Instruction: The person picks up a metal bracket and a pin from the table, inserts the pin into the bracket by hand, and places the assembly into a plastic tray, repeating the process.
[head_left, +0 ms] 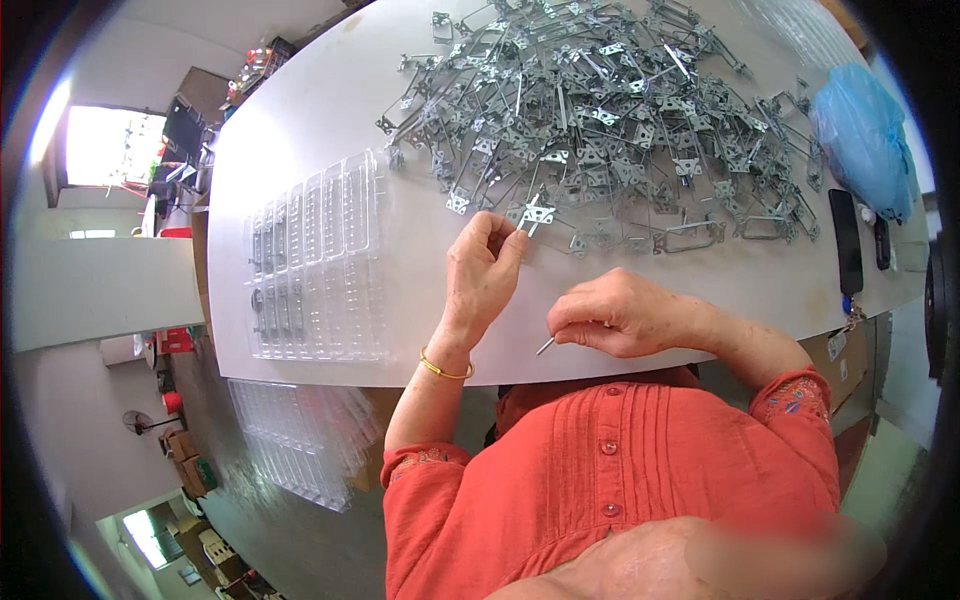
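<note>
My left hand (482, 268) is closed in a pinch on a metal bracket (538, 214), a small silver plate with holes and a thin rod. It is held at the near edge of a large heap of similar metal brackets (600, 110). To its right, my right hand (615, 312) has its fingers closed round a thin metal rod (545, 346), whose tip sticks out at the lower left. The rest of that rod is hidden in the fingers. Left of my hands lies a clear plastic blister tray (345, 300), with dark metal parts (280, 310) in its left-hand compartments.
A blue plastic bag (865, 140) sits at the table's right side, beside a black phone (845, 240). More clear trays (300, 450) are stacked below the table's near left edge. Clear plastic wrap (795, 30) lies at the far right.
</note>
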`<control>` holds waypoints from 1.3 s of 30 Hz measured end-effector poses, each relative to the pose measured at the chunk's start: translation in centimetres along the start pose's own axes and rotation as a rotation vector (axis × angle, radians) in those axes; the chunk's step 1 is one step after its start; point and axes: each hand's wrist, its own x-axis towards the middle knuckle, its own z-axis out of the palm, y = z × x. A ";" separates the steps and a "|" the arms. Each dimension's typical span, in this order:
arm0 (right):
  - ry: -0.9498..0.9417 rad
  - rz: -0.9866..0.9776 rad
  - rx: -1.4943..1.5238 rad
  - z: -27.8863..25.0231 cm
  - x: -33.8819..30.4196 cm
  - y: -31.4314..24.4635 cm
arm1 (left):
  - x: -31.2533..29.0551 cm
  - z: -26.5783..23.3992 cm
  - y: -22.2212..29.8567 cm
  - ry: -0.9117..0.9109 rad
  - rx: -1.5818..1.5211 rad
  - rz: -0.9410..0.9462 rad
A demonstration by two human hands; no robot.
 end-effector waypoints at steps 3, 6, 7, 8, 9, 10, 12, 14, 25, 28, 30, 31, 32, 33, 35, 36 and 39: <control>0.048 0.080 0.037 -0.8 -0.2 -0.3 | -0.2 0.2 0.7 0.062 0.090 0.116; 0.073 0.146 0.043 -2.2 -0.2 -1.1 | -0.2 0.2 1.3 0.020 -0.084 0.059; 0.076 0.145 0.043 -2.5 -0.3 -1.1 | -0.1 0.2 1.4 0.017 -0.082 0.061; 0.113 0.158 0.048 -2.7 -0.4 -1.1 | 0.0 0.1 1.4 -0.034 -0.227 -0.009; 0.151 0.172 0.052 -3.0 -0.4 -1.0 | 0.1 0.2 1.5 -0.085 -0.373 -0.078; 0.152 0.174 0.052 -3.3 -0.4 -1.0 | 0.2 0.2 1.5 -0.087 -0.373 -0.078; 0.221 0.164 0.068 -3.9 -0.5 -0.8 | 0.3 0.3 1.4 -0.131 -0.494 -0.166; 0.287 0.180 0.101 -4.3 -0.8 -0.7 | 0.3 -0.1 1.7 -0.145 -0.403 -0.219; 0.417 0.242 0.146 -4.8 -0.8 0.7 | -1.2 0.0 0.6 0.251 0.521 0.433; 0.439 0.242 0.160 -4.7 -0.7 0.8 | -1.8 0.1 1.0 0.206 0.348 0.117; 0.451 0.247 0.157 -4.6 -0.7 0.9 | -1.9 0.3 0.5 0.204 0.115 0.088; 0.462 0.252 0.154 -4.6 -0.7 1.0 | -2.1 0.5 0.5 0.203 0.114 0.087; 0.463 0.253 0.155 -4.6 -0.6 1.1 | -2.3 0.9 0.5 0.217 0.156 0.269; 0.490 0.266 0.153 -4.6 -0.6 1.1 | -2.5 1.1 0.5 0.232 0.197 0.450; 0.517 0.279 0.151 -4.6 -0.4 1.2 | -2.4 1.5 0.0 0.235 0.189 0.514; 0.537 0.244 0.172 -4.6 -0.3 1.4 | -2.2 1.6 -0.2 0.240 0.180 0.579; 0.572 0.198 0.192 -4.5 0.2 1.3 | -1.6 1.7 -0.1 0.296 0.305 0.591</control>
